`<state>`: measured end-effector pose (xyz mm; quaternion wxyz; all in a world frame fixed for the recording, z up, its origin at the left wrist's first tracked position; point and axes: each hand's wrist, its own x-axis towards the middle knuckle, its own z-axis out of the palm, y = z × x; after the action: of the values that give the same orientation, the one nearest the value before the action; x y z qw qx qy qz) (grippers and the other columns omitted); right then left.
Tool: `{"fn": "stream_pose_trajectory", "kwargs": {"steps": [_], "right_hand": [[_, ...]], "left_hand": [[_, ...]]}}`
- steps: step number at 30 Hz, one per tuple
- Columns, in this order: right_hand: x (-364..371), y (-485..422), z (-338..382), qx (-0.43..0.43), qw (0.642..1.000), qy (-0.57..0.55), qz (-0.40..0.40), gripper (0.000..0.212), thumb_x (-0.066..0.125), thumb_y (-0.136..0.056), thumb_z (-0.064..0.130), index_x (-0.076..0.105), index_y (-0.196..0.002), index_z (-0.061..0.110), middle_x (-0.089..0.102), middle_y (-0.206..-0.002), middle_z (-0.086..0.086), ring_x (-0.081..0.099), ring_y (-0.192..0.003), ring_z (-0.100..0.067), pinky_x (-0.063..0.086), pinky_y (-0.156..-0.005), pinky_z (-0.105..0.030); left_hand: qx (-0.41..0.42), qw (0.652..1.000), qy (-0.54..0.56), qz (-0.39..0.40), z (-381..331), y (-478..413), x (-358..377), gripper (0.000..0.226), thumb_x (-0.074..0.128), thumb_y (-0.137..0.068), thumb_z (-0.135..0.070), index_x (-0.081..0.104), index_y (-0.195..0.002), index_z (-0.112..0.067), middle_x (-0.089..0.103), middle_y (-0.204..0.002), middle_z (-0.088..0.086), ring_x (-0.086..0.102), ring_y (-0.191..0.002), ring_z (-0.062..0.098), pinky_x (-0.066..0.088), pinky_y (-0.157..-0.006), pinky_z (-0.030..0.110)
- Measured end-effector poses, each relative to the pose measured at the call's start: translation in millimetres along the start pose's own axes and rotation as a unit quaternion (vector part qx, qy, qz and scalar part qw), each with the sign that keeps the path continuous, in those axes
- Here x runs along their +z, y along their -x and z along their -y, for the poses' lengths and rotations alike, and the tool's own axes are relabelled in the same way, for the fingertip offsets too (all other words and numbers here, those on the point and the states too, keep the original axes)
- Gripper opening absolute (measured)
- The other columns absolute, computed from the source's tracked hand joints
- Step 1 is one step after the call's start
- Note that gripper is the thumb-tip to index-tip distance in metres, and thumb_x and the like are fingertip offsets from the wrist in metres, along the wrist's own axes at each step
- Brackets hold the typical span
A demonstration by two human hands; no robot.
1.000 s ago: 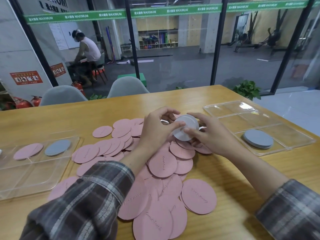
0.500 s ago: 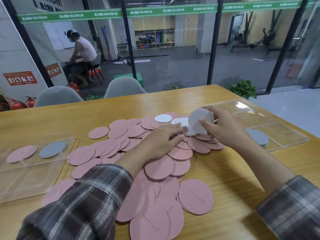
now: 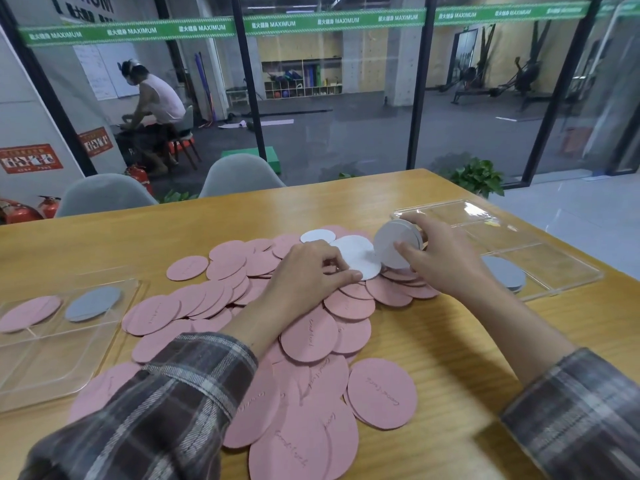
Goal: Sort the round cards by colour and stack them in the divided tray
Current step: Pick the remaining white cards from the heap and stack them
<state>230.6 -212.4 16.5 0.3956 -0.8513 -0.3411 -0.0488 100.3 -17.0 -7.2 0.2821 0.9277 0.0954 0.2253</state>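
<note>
Writing on glass: a green band (image 3: 277,24) runs across the panes and repeats the word "MAXIMUM" beside characters too small to read.
Writing on cards: the pink cards (image 3: 308,337) carry a pressed cursive line, too faint to read.
Right tray (image 3: 561,244): clear and divided; a grey stack (image 3: 505,277) lies in its near left compartment, partly behind the right wrist.
Left tray (image 3: 52,362): clear and divided; one pink card (image 3: 27,313) and one grey card (image 3: 92,303) lie side by side in its two far compartments.
Loose cards: the pink cards spread in an overlapping heap across the middle of the wooden table (image 3: 450,341), between the two trays.
Right hand (image 3: 443,261): curled round a white stack (image 3: 394,249), held on edge and tilted, above the heap's far right side, just beside the right tray.
Left hand (image 3: 308,271): fingers bent, pinching the near edge of a white card (image 3: 356,259) that lies flat on the heap.
Second white disc (image 3: 317,235): lies flat just beyond it, untouched.
</note>
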Motion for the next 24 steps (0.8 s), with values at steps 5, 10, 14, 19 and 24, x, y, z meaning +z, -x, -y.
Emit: {"fn": "stream_pose_trajectory", "kwargs": {"steps": [5,10,14,19,24], "right_hand": [[-2.0,6.4,-3.0,0.007,1.000,-0.003,0.011,0.050,0.060,-0.099,0.027,0.049,-0.148,0.026,0.064,-0.128,-0.002,0.068,-0.102,-0.030,0.044,-0.078,-0.030],[-6.1,8.2,-1.4,0.013,1.000,-0.002,0.016,0.049,0.057,-0.101,0.026,0.047,-0.149,0.029,0.065,-0.119,0.000,0.065,-0.071,-0.004,0.049,-0.065,-0.022],[-9.0,11.0,-2.7,0.009,0.999,-0.011,0.039,0.049,0.054,-0.103,0.027,0.043,-0.151,0.033,0.064,-0.110,0.001,0.064,-0.062,-0.009,0.051,-0.051,-0.019],[-11.9,12.4,-8.9,0.008,0.997,-0.042,0.066,0.047,0.050,-0.106,0.027,0.042,-0.151,0.038,0.066,-0.085,-0.001,0.066,-0.058,-0.014,0.060,-0.063,-0.040],[-11.2,11.9,-8.3,-0.001,0.995,-0.047,0.083,0.046,0.048,-0.106,0.029,0.042,-0.151,0.040,0.066,-0.087,0.002,0.066,-0.062,-0.013,0.052,-0.059,-0.022]], "left_hand": [[-0.033,0.998,0.055,0.002,-0.5,-2.1,0.6,0.029,0.091,-0.075,-0.041,0.075,-0.095,-0.026,0.071,-0.096,-0.009,0.068,-0.091,0.007,0.059,-0.087,0.031],[-0.030,0.994,0.103,0.000,-13.3,-2.1,-4.3,0.046,0.087,-0.077,-0.014,0.069,-0.116,-0.030,0.061,-0.115,-0.010,0.064,-0.090,0.005,0.052,-0.077,0.012],[-0.044,0.979,0.198,-0.031,-21.1,-0.8,-10.0,0.046,0.077,-0.081,-0.002,0.069,-0.116,-0.030,0.066,-0.106,-0.007,0.067,-0.078,0.007,0.055,-0.070,0.018],[-0.049,0.958,0.277,-0.048,-23.9,-1.8,-20.1,0.030,0.081,-0.085,0.000,0.074,-0.108,-0.017,0.077,-0.097,0.003,0.075,-0.089,0.017,0.063,-0.073,0.029],[-0.021,0.964,0.263,-0.025,-26.1,-6.8,-14.0,0.021,0.084,-0.083,-0.001,0.079,-0.100,-0.011,0.081,-0.094,0.000,0.077,-0.093,0.015,0.060,-0.087,0.027]]}}
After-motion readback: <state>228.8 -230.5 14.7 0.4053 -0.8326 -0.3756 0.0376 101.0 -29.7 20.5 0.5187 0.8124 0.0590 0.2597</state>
